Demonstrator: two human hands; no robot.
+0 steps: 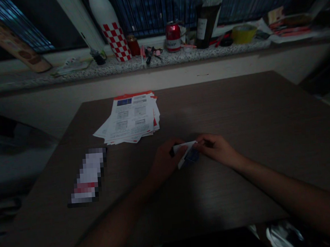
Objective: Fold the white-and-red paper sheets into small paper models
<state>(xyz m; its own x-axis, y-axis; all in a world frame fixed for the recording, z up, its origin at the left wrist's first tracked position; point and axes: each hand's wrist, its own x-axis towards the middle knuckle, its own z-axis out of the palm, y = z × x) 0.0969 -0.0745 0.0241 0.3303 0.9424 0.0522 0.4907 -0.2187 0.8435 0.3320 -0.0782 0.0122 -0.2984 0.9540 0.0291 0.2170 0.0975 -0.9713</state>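
Entry, from your hands outward: your left hand and your right hand, both closed narrow, together holding a folded white sheet with dark blue print. At 11 o'clock, on the brown wood-grain table, lies a loose stack of printed leaflets. At 9 o'clock: a flat white-and-red item, too blurred to name. At 12 o'clock, on the speckled stone ledge, stands a red drink can; at 1 o'clock, a yellow tape roll.
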